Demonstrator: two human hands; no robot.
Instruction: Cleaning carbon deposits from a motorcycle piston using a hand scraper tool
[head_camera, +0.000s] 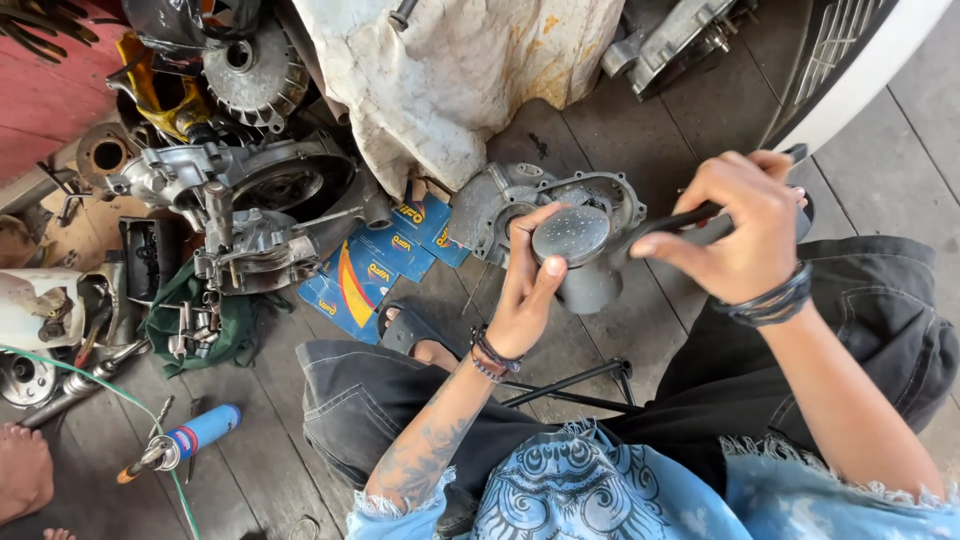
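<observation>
From the head camera, the left hand (522, 290) wraps its fingers (545, 282) closed around a grey piston (575, 250), dome facing up. The right hand (745, 225) pinches shut on a dark tool handle (680, 217) whose tip meets the piston's edge. Beyond the fingers lies an engine cover (500, 200); blue boxes (375, 270) sit left of them.

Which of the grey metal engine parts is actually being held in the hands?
The round-topped piston, gripped by the left hand while the right hand applies a dark tool. The engine cases lie on the floor.
</observation>
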